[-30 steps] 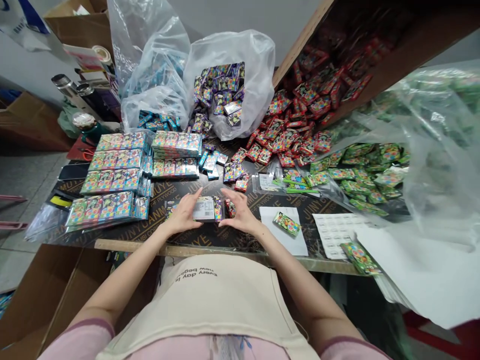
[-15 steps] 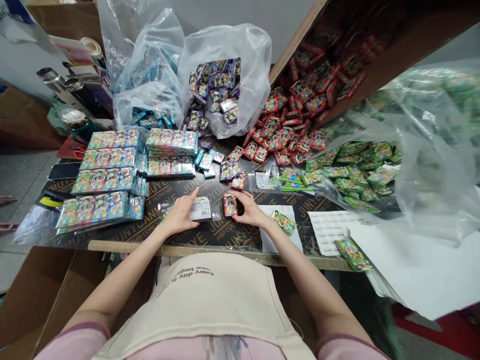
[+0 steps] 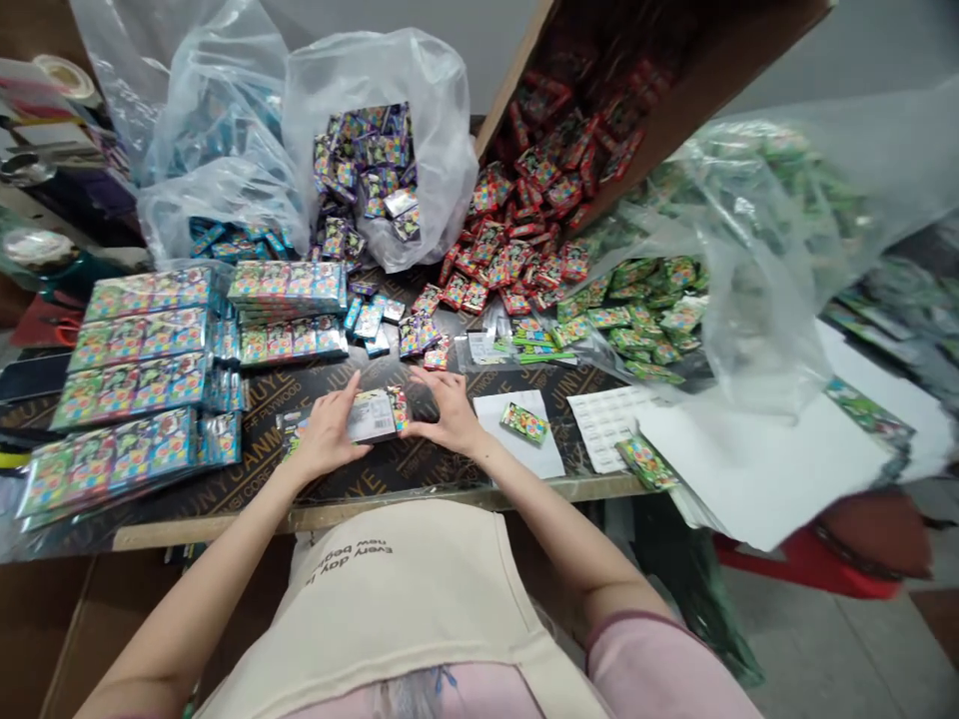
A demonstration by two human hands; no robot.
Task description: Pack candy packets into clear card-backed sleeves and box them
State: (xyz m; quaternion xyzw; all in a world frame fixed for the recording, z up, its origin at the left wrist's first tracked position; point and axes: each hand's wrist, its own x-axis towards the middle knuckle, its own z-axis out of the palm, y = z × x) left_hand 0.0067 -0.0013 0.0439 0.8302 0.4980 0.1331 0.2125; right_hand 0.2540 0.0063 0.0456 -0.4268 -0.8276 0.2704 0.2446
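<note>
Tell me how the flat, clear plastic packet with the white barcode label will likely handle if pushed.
The packet would probably slide rather than roll, since it lies flat on the black, gold-lettered tabletop. Its clear plastic surface may feel slippery. Its labelled part seems fairly stiff, showing a straight edge beside the left hand.

Gold capitals all over the black tabletop (image 3: 262,379): there's JUNYUANM by the left front, the rest hidden, PLYWOOD just above it, CORE below, and a UYE near the front edge! Down to the cream apron (image 3: 420,599), dark lettering upside down from here: "Every day is", then "new begin", its ending unclear! And the barcoded label (image 3: 375,417) on the pack (image 3: 360,436), print too small to read
</note>
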